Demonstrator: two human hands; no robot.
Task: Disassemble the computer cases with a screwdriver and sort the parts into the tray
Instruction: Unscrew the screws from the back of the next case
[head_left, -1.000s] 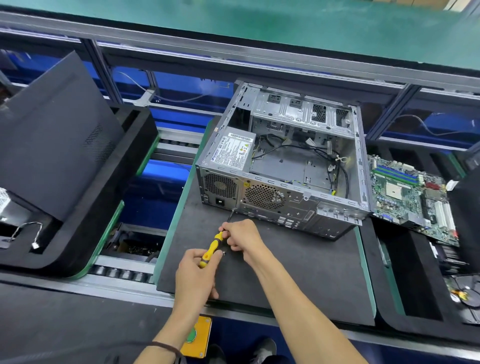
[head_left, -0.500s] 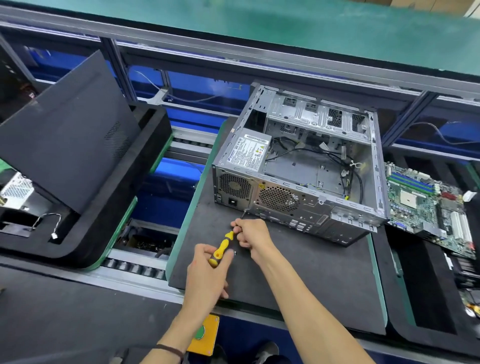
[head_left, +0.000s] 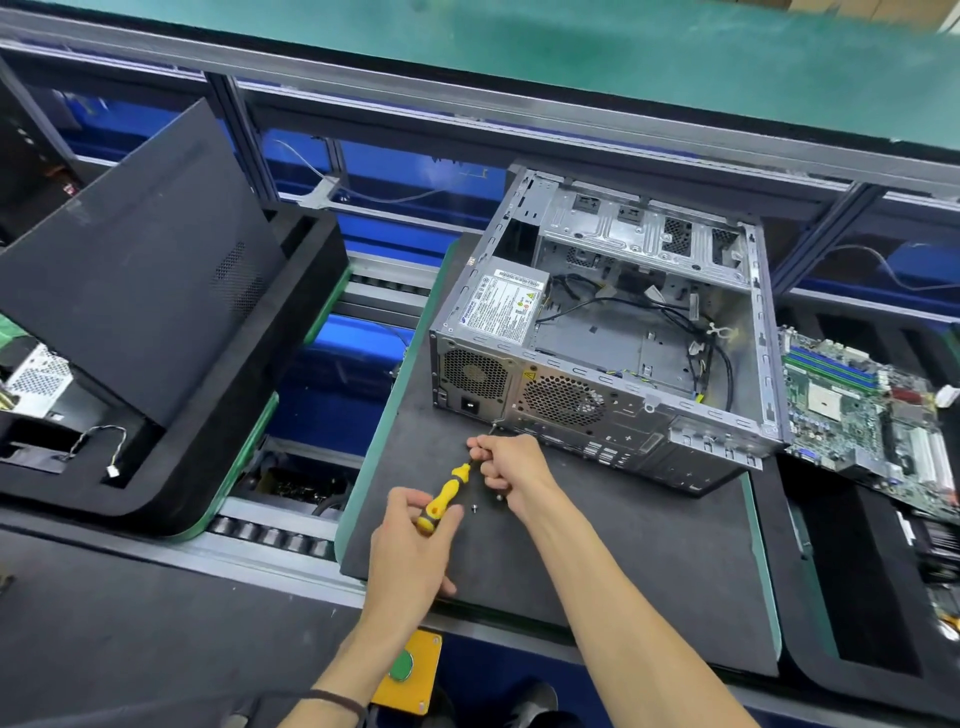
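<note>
A dark foam-topped desk (head_left: 623, 545) beside conveyor rollers carries the open grey metal computer case (head_left: 597, 338). The yellow-handled screwdriver (head_left: 447, 493) slants tip-up toward its rear panel, left hand (head_left: 410, 551) fingers gripping the handle, right hand (head_left: 509, 467) pinching the shaft.

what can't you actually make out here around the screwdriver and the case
Head view only:
- Screwdriver tip at the computer case rear: too small to tell whether it sits in a screw; the right hand covers the shaft.
- Handle end: hidden in the left hand.
- Power supply label: print too small.
- Motherboard: right part cut off by the frame edge.
</note>
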